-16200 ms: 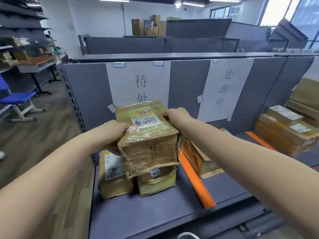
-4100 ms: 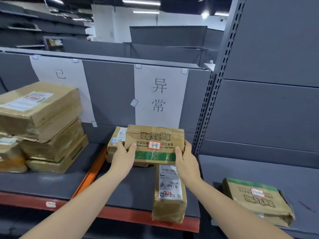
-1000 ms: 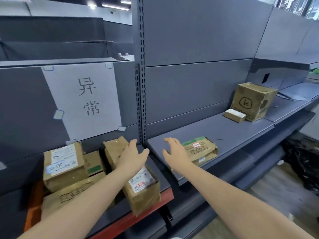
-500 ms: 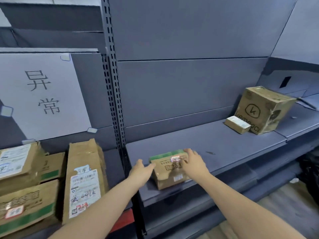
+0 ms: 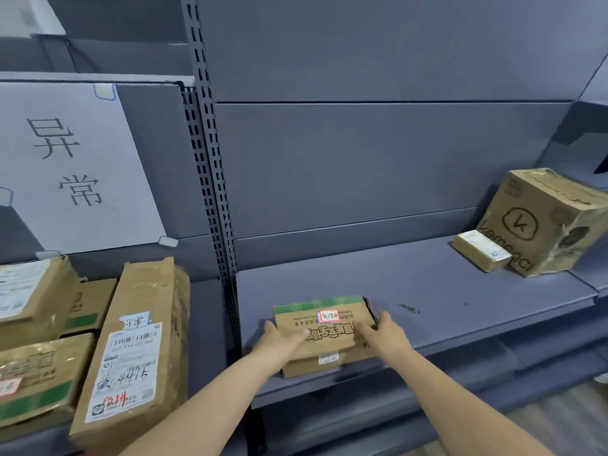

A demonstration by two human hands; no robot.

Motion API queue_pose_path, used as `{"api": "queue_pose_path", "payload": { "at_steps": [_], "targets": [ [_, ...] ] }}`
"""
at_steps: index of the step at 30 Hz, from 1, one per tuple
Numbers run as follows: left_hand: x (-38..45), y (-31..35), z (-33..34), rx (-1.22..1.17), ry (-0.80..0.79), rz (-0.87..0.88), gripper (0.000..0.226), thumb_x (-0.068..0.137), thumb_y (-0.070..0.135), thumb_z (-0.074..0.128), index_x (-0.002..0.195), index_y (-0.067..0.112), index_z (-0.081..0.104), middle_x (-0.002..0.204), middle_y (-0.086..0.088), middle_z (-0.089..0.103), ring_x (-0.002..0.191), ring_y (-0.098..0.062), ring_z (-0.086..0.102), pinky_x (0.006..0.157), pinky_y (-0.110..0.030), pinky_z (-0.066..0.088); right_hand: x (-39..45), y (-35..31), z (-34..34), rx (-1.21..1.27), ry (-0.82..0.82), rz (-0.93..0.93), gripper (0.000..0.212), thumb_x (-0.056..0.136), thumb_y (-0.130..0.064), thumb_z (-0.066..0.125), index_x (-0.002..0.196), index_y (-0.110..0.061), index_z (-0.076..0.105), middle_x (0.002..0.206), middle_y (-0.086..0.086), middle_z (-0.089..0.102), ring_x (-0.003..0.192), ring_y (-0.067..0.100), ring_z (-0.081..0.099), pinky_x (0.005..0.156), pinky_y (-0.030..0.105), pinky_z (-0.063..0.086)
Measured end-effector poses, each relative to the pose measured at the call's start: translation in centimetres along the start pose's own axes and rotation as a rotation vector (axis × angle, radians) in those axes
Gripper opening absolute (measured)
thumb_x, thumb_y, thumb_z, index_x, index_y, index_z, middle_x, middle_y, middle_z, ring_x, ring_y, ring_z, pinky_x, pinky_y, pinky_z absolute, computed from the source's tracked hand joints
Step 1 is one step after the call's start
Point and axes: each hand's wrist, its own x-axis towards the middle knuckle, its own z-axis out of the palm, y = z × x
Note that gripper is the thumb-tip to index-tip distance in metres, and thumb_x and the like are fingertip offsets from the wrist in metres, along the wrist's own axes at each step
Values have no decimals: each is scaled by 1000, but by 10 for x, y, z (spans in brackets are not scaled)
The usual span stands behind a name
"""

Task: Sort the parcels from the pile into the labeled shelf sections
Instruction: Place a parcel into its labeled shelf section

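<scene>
While flat green-striped parcel (image 5: pixel 324 327) lies near front edge of grey shelf (image 5: pixel 460 297), big carton (image 5: pixel 546 222) and small box (image 5: pixel 481 250) sit far right, long parcel (image 5: pixel 135 350) left past upright (image 5: pixel 214 179). Left hand (image 5: pixel 279 343), right hand (image 5: pixel 383 334) grasp parcel's ends, forearms extended.

A slotted metal upright (image 5: pixel 210 179) divided two bays of grey shelving, with plain grey back panels (image 5: pixel 378 166) rising behind. Wood-look flooring (image 5: pixel 559 429) showed at the lower right, and a dark smudge (image 5: pixel 408 308) marked one shelf board.
</scene>
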Motion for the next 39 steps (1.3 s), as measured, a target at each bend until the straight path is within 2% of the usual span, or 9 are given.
{"api": "queue_pose_path", "payload": {
  "at_steps": [4,7,9,15,23,26,30,36,39],
  "targets": [
    [-1,-3,9,89,4,-8,88,87,54,60,149,10,16,140,-3,50,117,-22,52,89,-29,48,2,-1,1,-12,-42,6,58,98,-47,45,140,-9,35,130,11,57,113,27,55,85,33,42],
    [-2,-3,11,150,45,3,84,85,56,60,144,12,21,137,-4,52,114,-26,56,92,-38,52,1,-2,2,-20,-34,13,48,98,-47,44,128,-10,43,122,10,60,100,24,55,87,35,46],
    [-3,-3,10,160,44,8,82,86,54,60,144,11,21,137,-4,52,112,-25,57,88,-35,54,-2,-4,2,-30,-26,7,46,98,-46,44,126,-10,43,120,10,60,99,23,55,86,35,46],
    [-12,-5,1,103,55,44,75,89,47,61,142,10,21,136,-3,51,112,-24,55,91,-36,51,-16,-10,1,-6,33,-52,42,98,-46,44,124,-12,43,106,3,57,95,22,57,80,33,47],
    [-30,-1,-39,4,131,149,74,90,45,60,143,12,20,139,-3,48,115,-24,53,82,-31,46,-43,-44,4,40,174,-186,44,97,-48,45,124,-13,48,99,-1,57,89,20,57,75,32,47],
    [-36,1,-60,-34,164,220,66,92,42,59,139,10,26,136,-5,50,113,-23,52,86,-30,43,-56,-63,6,55,233,-238,44,96,-48,46,123,-13,49,97,-1,58,88,20,58,74,32,47],
    [-46,-3,-87,-70,198,287,66,94,40,57,141,7,25,138,-5,50,122,-24,50,91,-30,41,-72,-88,10,80,291,-293,41,96,-48,47,120,-14,50,94,-3,59,85,18,58,68,30,45],
    [-56,-12,-127,-104,227,329,69,93,41,59,142,7,24,138,-4,52,124,-24,49,93,-30,39,-93,-121,23,139,372,-315,35,92,-49,52,101,-15,54,84,-4,62,81,19,60,71,36,52],
    [-61,-18,-144,-100,230,339,68,93,41,58,143,8,24,138,-2,51,125,-24,49,93,-30,39,-103,-134,32,168,396,-326,33,90,-49,53,98,-17,54,81,-5,62,80,19,60,69,35,50]
  ]
}}
